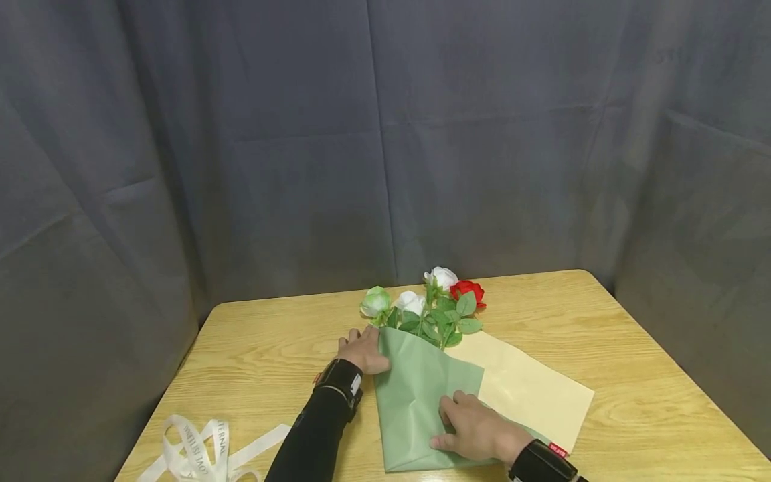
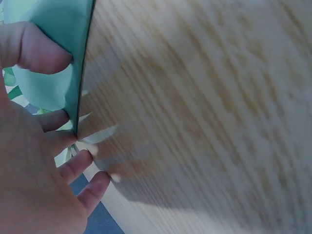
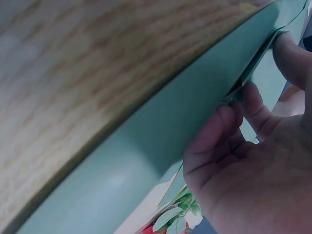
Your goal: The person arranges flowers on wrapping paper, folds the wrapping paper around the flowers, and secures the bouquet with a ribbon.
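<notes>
A sheet of green wrapping paper lies folded over the stems of several artificial roses. White, red and pale green blooms stick out at its far end with green leaves. At the paper's upper left edge rests my left hand, fingers extended and spread; in the left wrist view its thumb lies over the paper and the fingertips reach the edge. My right hand bends its fingers at the lower flap, and the right wrist view shows thumb and fingertips holding the folded edge.
A cream paper sheet extends from under the green paper to the right. White printed ribbon lies in loops at the table's front left. The wooden table meets grey curtains behind and at both sides.
</notes>
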Available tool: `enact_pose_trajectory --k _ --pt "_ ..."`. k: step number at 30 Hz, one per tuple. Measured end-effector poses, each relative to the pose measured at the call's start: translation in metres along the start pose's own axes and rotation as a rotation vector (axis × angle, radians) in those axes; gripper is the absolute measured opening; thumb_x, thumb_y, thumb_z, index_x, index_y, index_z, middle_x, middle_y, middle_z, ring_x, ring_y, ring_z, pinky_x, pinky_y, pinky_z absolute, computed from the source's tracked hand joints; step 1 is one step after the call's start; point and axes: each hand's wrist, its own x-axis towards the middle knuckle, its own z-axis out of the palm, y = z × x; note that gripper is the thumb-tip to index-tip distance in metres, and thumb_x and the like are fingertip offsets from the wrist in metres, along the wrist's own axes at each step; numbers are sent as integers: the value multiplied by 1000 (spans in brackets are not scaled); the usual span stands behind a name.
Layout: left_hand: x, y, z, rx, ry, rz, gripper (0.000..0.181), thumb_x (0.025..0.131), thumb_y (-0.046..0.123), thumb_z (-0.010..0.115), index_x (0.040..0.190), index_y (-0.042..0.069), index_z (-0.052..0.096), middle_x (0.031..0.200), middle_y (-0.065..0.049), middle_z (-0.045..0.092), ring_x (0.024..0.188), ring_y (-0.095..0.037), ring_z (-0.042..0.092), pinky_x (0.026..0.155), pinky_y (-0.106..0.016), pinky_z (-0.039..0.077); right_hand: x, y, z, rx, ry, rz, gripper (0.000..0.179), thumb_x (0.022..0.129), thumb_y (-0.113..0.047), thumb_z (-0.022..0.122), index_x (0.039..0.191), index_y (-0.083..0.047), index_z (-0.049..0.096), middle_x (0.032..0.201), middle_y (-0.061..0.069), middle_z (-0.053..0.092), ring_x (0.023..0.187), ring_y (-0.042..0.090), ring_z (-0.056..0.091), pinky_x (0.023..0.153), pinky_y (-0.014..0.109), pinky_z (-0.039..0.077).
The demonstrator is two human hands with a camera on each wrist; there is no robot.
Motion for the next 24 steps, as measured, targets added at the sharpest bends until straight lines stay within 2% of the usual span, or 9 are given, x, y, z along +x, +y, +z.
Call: enact_pose_trajectory --k 8,12,15,18,21,24 --pt "2 -1 5 16 4 -1 83 79 26 57 156 6 35 164 -13 30 145 -37 28 115 -58 23 -1 -1 0 5 8 -7 39 91 -48 73 91 -18 47 86 0 41 78 18 38 66 31 36" --pt "-5 2 5 37 4 12 78 82 20 54 156 5 36 164 -16 28 147 -39 26 116 -58 24 1 -4 -1 12 -1 -1 39 91 -47 73 91 -18 47 87 1 42 79 19 39 67 32 38" --pt "-14 7 6 116 57 45 64 85 18 57 146 2 49 150 -17 43 138 -37 36 111 -56 32 2 -5 -2 16 -7 3 40 90 -47 73 91 -18 47 88 1 42 80 19 40 67 33 39" --pt "-23 13 7 175 119 98 51 87 17 63 135 1 58 131 -15 52 122 -33 47 101 -50 42 2 -6 -4 24 -7 7 40 90 -45 74 91 -16 47 89 2 42 81 20 40 68 34 40" --pt "-35 20 4 104 127 136 50 86 12 65 133 -3 58 128 -17 55 116 -32 53 93 -47 49 1 -5 -4 33 -6 7 40 89 -44 75 91 -16 47 88 3 42 80 21 40 68 35 39" --pt "-50 25 0 -15 75 130 55 86 10 63 137 -8 53 132 -20 56 113 -31 56 89 -46 52 1 -5 -3 47 -6 6 40 89 -44 76 91 -16 47 88 3 41 80 21 40 68 35 39"
